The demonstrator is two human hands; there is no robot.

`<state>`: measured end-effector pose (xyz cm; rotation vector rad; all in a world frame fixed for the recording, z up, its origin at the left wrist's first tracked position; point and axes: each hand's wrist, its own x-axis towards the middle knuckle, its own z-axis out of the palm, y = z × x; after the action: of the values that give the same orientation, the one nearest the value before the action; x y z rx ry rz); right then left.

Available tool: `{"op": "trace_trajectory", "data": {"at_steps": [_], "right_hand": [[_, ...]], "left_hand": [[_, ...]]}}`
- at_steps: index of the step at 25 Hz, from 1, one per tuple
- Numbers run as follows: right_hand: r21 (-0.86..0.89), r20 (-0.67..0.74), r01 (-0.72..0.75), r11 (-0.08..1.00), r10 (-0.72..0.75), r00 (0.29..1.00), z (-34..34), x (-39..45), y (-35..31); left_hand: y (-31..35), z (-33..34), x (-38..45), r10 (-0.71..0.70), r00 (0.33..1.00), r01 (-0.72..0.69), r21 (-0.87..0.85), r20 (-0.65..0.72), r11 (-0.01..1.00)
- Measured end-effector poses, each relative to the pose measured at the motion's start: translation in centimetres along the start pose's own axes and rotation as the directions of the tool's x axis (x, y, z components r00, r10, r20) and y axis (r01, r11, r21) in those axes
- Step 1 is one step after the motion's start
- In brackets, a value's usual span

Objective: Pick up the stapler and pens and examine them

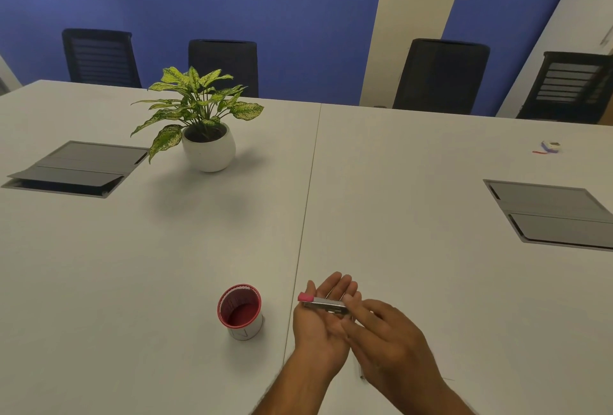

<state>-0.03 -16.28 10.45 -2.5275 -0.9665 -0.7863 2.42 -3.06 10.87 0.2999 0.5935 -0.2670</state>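
A small metal stapler with a pink end [320, 302] lies across the upturned palm of my left hand [320, 321], whose fingers are stretched out. My right hand [384, 341] pinches the stapler's right end between thumb and fingers. Both hands hover just above the white table [414, 199] near its front edge. A red-rimmed, empty cup-shaped holder [240, 311] stands on the table just left of my left hand.
A potted plant in a white pot [207, 135] stands at the back left. Two grey cable hatches [76, 167] [554, 213] are set in the tabletop. A small white and blue object [550, 146] lies far right. Several black chairs [441, 76] line the far side.
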Motion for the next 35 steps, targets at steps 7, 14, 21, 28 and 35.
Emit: {"op": "trace_trajectory", "data": {"at_steps": [7,14,21,28,35], "right_hand": [[-0.018,-0.003,0.056,0.998,-0.056,0.998,0.8,-0.5,0.5],[0.198,0.108,-0.236,0.951,0.218,0.97,-0.3,1.2,-0.1],[0.551,0.698,-0.824,-0.135,0.615,0.366,-2.3,3.6,0.0],[0.54,0.733,-0.808,-0.235,0.603,0.314,-2.3,3.3,-0.2],[0.55,0.718,-0.807,-0.216,0.616,0.324,-2.3,3.3,-0.2]], "left_hand": [[0.2,-0.1,0.3,-0.012,0.999,0.012,0.005,0.041,1.0],[0.4,0.0,0.3,0.015,0.999,-0.012,0.082,-0.039,0.997],[-0.3,-1.0,0.3,0.241,0.967,-0.175,0.482,-0.078,0.859],[-0.5,-0.9,0.2,0.435,0.9,-0.318,0.73,0.031,0.605],[-0.6,-0.9,0.6,0.487,0.871,-0.327,0.813,0.062,0.482]]}}
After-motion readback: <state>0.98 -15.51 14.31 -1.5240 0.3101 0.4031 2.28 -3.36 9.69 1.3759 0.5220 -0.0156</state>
